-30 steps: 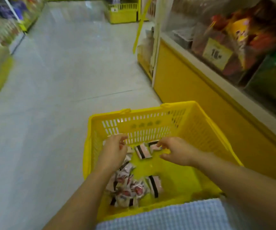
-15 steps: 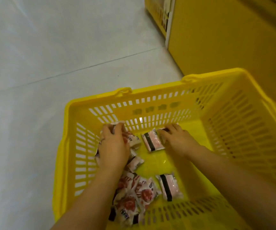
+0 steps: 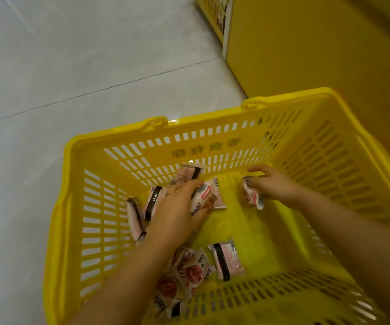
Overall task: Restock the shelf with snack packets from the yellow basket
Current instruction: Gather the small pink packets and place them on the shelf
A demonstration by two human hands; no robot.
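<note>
I am looking straight down into the yellow basket (image 3: 119,137), which stands on the pale tiled floor (image 3: 72,66) just beside the yellow shelf base (image 3: 306,55). Both hands are down inside it, set apart from each other with bare basket bottom between them.

The left hand (image 3: 177,212) is over the left half, fingers curled across a white packet (image 3: 209,195) with a red label and a barcode, thumb tucked under its near edge; I read that as a firm grip. Just past its fingertips a striped packet (image 3: 190,172) stands tilted against the far wall; I cannot tell whether the left hand holds that one too.

The right hand (image 3: 271,184) is close to the far wall, right of centre, and pinches a small packet (image 3: 252,195) by its side, with the forefinger stretched out towards the wall.

The other packets lie loose in the basket. Two black-banded packets (image 3: 153,202) lean near the left wall, partly hidden by the left hand. Under the left forearm, against the near wall, is a heap of red-printed packets (image 3: 184,277). A single pink packet (image 3: 225,259) with a black band lies flat beside that heap, between the two forearms and touching neither. The right half of the basket bottom shows only yellow plastic
</note>
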